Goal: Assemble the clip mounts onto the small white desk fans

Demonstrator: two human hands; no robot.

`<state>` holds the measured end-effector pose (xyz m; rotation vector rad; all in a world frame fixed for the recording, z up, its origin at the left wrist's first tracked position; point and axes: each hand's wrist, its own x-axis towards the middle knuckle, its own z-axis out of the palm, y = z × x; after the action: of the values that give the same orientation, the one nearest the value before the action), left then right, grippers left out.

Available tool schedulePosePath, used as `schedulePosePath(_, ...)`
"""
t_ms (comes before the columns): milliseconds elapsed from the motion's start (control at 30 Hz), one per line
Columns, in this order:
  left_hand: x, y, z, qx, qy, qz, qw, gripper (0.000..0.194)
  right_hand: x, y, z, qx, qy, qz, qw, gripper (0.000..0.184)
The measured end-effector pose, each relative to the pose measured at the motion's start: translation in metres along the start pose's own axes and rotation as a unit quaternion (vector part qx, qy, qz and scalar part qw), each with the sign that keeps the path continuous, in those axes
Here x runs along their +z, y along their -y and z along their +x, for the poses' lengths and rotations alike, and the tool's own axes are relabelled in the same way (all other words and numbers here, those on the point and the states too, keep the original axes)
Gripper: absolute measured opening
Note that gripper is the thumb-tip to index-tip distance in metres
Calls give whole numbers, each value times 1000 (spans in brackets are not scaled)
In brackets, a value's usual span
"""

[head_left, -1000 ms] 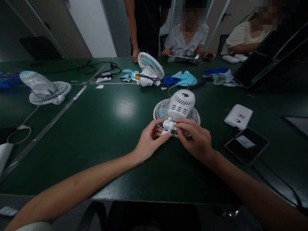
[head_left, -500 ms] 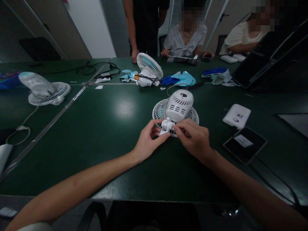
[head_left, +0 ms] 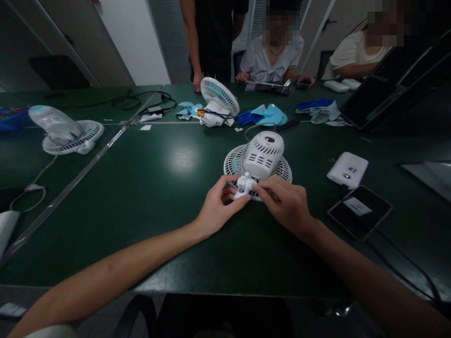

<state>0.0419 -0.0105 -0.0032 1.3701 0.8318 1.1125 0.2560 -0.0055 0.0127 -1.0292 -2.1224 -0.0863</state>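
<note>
A small white fan [head_left: 264,152] lies with its round grille against the green table and its slotted motor housing upward. At its near side sticks out a white plastic clip [head_left: 245,184]. My left hand [head_left: 220,202] holds this clip from the left, thumb in front and fingers behind. From the right, my right hand [head_left: 285,199] pinches a small part at the clip's side, perhaps a knob; the fingertips mostly cover it. A thin cable curves behind the housing.
Another fan [head_left: 218,103] stands farther back beside light-blue fan blades [head_left: 271,114] and blue gloves. A third fan [head_left: 63,131] lies at left. A white power bank [head_left: 348,170] and a black device [head_left: 359,212] with cables sit right. People are across the table.
Both hands keep their places on the clip, and the fan stays put. Only a very slight shift of the whole view shows.
</note>
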Motion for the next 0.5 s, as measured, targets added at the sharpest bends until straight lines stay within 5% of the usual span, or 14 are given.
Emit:
schedulePosePath(167, 0, 1, 0, 0, 2, -6, 1000, 51, -2, 1, -3, 4, -1, -10, 1000, 7)
schedulePosePath(300, -1, 1, 1, 1, 2, -6, 1000, 51, -8, 2, -3, -4, 22, -1, 1000, 27)
schedulePosePath(500, -2, 2, 1, -5, -7, 4, 1000, 51, -5, 1, -2, 7, 17, -24, 1000, 15)
